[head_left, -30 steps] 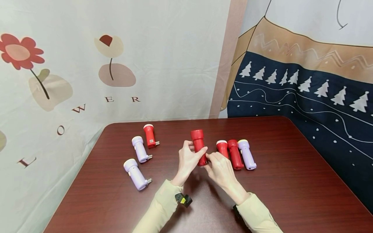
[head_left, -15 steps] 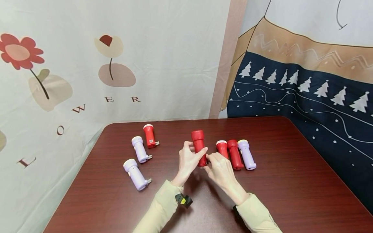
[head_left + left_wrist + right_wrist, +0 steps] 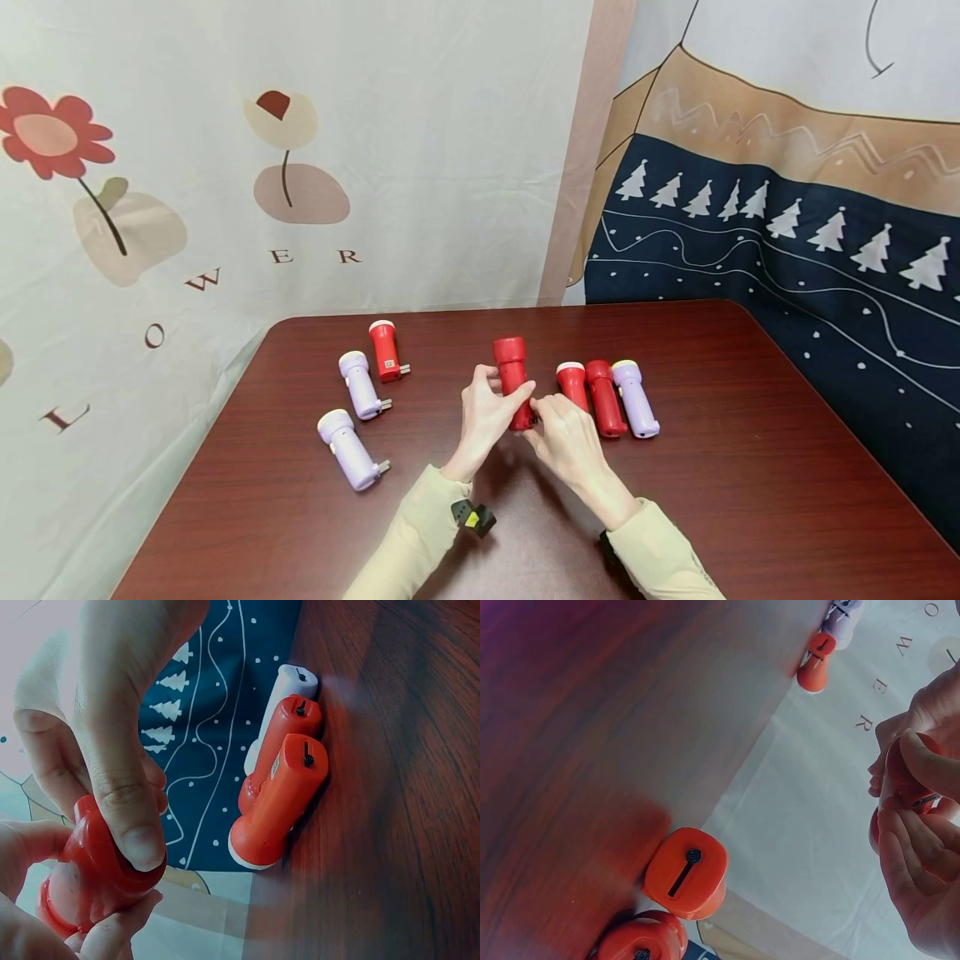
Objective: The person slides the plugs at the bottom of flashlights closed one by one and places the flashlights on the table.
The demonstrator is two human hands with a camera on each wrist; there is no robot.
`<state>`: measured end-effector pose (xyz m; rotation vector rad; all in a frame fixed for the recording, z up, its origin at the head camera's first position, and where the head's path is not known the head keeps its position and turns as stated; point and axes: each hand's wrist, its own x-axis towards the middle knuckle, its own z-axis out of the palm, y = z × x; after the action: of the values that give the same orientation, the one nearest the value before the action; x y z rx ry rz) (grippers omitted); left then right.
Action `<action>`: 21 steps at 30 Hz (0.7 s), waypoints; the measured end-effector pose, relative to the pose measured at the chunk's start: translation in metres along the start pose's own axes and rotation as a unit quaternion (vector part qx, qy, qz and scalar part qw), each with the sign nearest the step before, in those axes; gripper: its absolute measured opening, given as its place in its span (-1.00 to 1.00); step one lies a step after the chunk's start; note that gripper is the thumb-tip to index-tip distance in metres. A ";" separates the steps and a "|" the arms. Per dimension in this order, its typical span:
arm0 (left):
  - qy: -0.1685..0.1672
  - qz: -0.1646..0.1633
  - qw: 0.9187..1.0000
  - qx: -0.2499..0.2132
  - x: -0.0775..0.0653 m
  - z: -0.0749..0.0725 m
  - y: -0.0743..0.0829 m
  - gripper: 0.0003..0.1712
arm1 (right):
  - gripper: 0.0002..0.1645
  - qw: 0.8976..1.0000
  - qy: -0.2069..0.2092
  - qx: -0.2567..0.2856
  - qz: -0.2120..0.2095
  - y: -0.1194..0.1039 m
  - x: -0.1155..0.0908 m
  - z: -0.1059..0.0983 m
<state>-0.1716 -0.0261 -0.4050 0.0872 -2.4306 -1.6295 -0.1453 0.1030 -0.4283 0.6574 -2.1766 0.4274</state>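
Note:
A red flashlight (image 3: 512, 367) is held up over the middle of the table, head pointing away from me. My left hand (image 3: 486, 412) grips its barrel, thumb across the near side. At the tail end, my right hand (image 3: 567, 433) has its fingers curled against the body. In the left wrist view the right thumb (image 3: 135, 817) presses on the flashlight's (image 3: 86, 877) end face and covers most of it. Part of a dark slot shows beside the thumb on the flashlight (image 3: 898, 776) in the right wrist view.
Right of the hands, a white-rimmed red flashlight (image 3: 572, 383), an all-red one (image 3: 606, 400) and a lilac one (image 3: 636, 400) lie side by side. On the left lie a red flashlight (image 3: 386, 350) and two lilac ones (image 3: 360, 387), metal plug prongs sticking out. Printed cloths hang behind the table (image 3: 720, 517).
The held red flashlight has shifted very slightly toward me, with both hands keeping nearly the same place on it. The flashlights on the table have not moved.

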 end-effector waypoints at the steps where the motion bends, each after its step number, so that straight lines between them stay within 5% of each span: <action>1: 0.000 0.000 1.000 0.000 0.000 0.000 0.000 -0.46 | -0.56 1.000 -0.001 -0.001 0.000 0.000 0.000 0.000; 10: -0.021 0.002 1.000 0.004 0.003 0.000 -0.004 -0.45 | -0.55 1.000 -0.026 -0.009 0.000 0.005 -0.004 0.002; 21: -0.047 -0.010 0.997 0.066 0.014 0.013 -0.013 -0.46 | -0.35 0.988 -0.140 -0.042 0.044 0.023 -0.004 -0.007</action>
<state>-0.1886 -0.0221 -0.4197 0.0582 -2.6155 -1.5107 -0.1527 0.1263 -0.4294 0.6056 -2.4827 0.3002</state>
